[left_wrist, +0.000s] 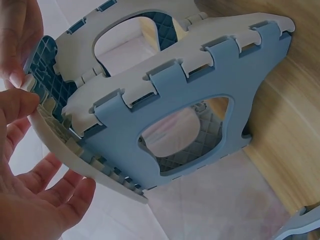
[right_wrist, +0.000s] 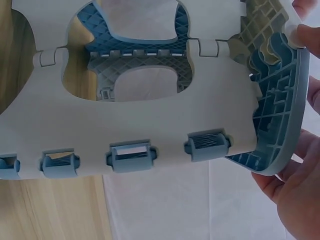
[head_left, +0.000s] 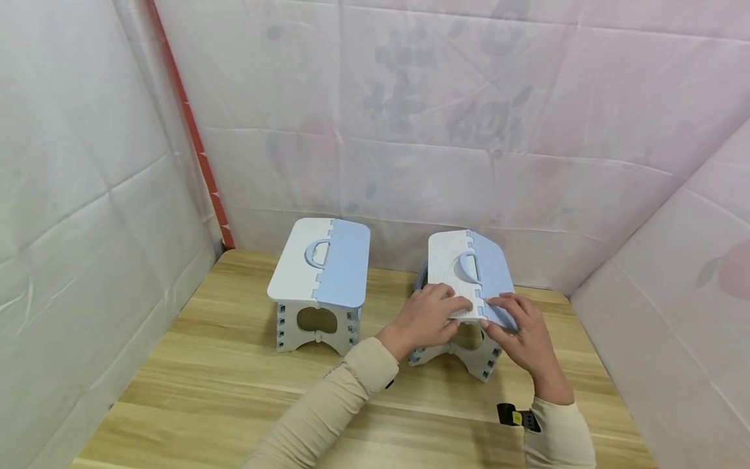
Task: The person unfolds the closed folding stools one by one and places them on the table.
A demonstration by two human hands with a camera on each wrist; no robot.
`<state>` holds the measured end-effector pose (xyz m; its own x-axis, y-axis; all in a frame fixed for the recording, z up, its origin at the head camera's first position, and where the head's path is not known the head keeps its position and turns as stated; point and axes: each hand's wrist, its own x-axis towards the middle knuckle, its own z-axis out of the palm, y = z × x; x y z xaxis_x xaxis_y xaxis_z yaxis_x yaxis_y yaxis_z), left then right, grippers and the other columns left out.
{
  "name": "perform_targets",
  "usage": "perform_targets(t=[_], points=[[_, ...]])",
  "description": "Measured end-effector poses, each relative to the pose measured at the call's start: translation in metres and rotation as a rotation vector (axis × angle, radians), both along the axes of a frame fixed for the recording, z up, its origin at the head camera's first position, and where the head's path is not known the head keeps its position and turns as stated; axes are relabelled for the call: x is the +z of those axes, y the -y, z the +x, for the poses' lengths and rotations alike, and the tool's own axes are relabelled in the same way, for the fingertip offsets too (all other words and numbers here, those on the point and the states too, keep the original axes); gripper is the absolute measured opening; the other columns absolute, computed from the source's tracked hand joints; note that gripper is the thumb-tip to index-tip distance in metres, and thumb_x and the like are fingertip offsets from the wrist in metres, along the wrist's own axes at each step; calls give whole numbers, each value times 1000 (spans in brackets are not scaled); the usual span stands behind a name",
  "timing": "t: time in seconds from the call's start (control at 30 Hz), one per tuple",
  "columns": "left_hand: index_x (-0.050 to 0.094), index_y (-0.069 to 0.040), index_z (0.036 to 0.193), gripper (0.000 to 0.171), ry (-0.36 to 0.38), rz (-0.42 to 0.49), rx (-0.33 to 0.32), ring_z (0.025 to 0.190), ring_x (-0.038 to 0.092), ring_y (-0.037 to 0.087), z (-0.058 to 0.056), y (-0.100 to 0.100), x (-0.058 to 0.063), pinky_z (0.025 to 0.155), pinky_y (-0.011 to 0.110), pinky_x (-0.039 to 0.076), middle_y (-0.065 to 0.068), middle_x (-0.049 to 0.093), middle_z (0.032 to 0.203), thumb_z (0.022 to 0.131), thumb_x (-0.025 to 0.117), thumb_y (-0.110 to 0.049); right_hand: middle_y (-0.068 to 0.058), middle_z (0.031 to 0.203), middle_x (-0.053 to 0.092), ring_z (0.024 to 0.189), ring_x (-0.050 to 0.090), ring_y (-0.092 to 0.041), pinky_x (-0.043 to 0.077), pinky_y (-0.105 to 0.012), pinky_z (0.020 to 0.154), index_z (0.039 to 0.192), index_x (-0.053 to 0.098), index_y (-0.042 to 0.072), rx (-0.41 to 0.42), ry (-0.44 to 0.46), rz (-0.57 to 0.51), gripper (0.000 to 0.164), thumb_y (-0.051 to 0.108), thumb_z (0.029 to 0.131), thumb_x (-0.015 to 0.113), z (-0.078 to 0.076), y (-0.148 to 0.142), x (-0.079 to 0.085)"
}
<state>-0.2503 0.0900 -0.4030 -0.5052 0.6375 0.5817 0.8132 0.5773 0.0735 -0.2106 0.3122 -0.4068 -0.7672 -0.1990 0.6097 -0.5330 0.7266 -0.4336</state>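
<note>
Two folding step stools with white and pale blue tops stand on the table. Both hands are on the right-hand folding stool, at the near end of its top, which slopes on the blue side. My left hand grips the white half, fingers on top and thumb at the edge. On the blue half, my right hand pinches the near edge, its thumb against the underside. Ribbed blue underside shows in the right wrist view. The stool's legs are spread, and a blue carry handle lies along the seam.
Left of the hands, the other folding stool stands upright with a flat top. The wooden table is bordered by pale sheet walls at the back and both sides. A black band is on the right wrist.
</note>
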Motion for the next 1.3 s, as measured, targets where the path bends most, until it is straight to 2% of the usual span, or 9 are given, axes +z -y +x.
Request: perform_targets(t=[0.13,0.2,0.33,0.6,0.7,0.8,1.03,1.17,1.3], points=[[63,-29,113,27,-25,-36,21,93,53,16,1,-2,0,69,27,45,1,57,105,87,59,-27,-26,110,53,98,46,-45,31,-53,73,100,65,3,27,-71,29,35,12,68,75,-2,-2,-3],[63,-31,115,28,-46,-69,37,95,53,17,2,-3,0,69,29,44,2,56,108,88,56,-27,-27,108,53,95,46,-47,30,-54,74,99,66,4,32,-106,54,33,23,73,74,-2,-2,-3],[61,-34,117,30,-94,-122,75,97,52,18,3,-6,-2,70,29,42,2,55,110,90,52,-27,-27,108,53,94,45,-48,27,-57,74,99,66,6,14,-127,87,42,45,81,66,-1,-1,-4],[61,-35,117,30,-113,-124,101,98,51,17,4,-7,-4,70,30,41,1,55,111,89,52,-28,-26,111,53,96,43,-49,27,-58,70,100,67,9,-13,-116,95,43,47,81,66,-1,-2,-5],[61,-35,117,30,-113,-115,102,99,51,17,4,-8,-5,71,30,41,1,55,112,89,52,-27,-26,111,53,97,42,-49,27,-58,69,101,67,9,-21,-107,102,40,43,80,69,-1,-3,-6],[62,-34,116,29,-87,-105,77,101,52,17,4,-7,-7,74,30,43,1,55,113,90,52,-27,-27,111,53,96,43,-50,28,-58,71,100,67,7,-19,-104,114,36,33,76,73,1,-3,-6],[62,-28,118,30,149,-46,-28,107,50,15,5,11,-1,85,31,42,-1,56,116,88,60,-28,-27,108,57,96,48,-49,33,-63,76,104,66,3,-50,-62,144,37,19,72,74,9,6,0],[64,-24,115,30,129,31,-35,107,52,17,1,24,4,82,32,44,0,58,114,85,63,-25,-27,110,57,99,50,-48,36,-62,77,109,64,2,-91,-53,139,39,16,74,72,8,11,7],[64,-21,114,30,121,75,0,105,53,16,-4,40,9,80,33,45,-1,59,112,85,65,-24,-29,116,54,103,48,-49,34,-64,80,115,62,2,-118,-26,151,40,18,78,68,5,16,13]])
